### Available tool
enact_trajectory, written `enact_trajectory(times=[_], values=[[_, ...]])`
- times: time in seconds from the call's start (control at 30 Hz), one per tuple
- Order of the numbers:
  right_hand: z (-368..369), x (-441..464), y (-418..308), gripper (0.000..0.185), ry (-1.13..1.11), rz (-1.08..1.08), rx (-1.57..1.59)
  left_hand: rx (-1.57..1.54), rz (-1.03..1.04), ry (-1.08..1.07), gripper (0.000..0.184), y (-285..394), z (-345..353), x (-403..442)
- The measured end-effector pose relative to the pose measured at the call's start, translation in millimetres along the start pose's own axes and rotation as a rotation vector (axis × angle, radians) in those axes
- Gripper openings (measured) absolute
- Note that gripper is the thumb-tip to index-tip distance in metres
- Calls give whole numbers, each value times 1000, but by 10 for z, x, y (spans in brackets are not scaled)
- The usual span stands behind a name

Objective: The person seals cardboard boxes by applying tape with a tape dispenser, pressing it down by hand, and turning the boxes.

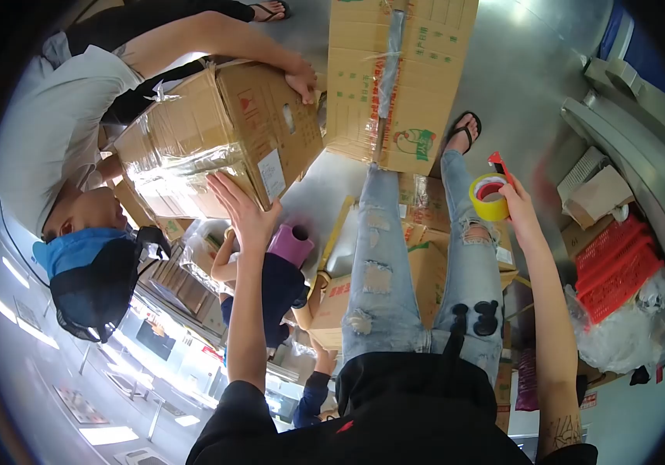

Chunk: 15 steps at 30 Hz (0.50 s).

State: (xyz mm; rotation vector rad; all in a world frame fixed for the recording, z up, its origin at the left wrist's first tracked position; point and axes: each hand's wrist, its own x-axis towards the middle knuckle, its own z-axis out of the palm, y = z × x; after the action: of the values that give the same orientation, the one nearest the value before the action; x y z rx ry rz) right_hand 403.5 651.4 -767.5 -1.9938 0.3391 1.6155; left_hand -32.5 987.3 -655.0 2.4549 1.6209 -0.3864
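Note:
My left hand (245, 213) lies with its fingers spread against the lower edge of a large taped cardboard box (193, 132). A co-worker in a white shirt (69, 101) holds that same box, one hand at its upper right corner. My right hand (517, 203) is closed round a red tape dispenser (497, 161) carrying a roll of yellow-edged tape (490, 199). Between my two hands, beyond my legs, a tall cardboard box (398, 85) stands with grey tape down its seam.
More cardboard boxes (429, 263) sit behind my legs. Red crates (619, 263) and clear plastic bags (619, 337) are at the right, beside a metal edge. Another person in dark clothes (270, 291) bends near a purple stool (292, 246).

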Motion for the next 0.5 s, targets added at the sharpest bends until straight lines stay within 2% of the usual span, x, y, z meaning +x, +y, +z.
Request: enact_trajectory(times=[0.2,0.3,0.5], values=[[230,-6,-91,70,18,-71,-92,-22,-54,87,139,56,102,32],[434,54,-123,72,-27,-178,-94,3,-93,110,137,90,85,40],[528,68,-392,69,-66,-177,-149,-34,-89,248,123,237,132,90]])
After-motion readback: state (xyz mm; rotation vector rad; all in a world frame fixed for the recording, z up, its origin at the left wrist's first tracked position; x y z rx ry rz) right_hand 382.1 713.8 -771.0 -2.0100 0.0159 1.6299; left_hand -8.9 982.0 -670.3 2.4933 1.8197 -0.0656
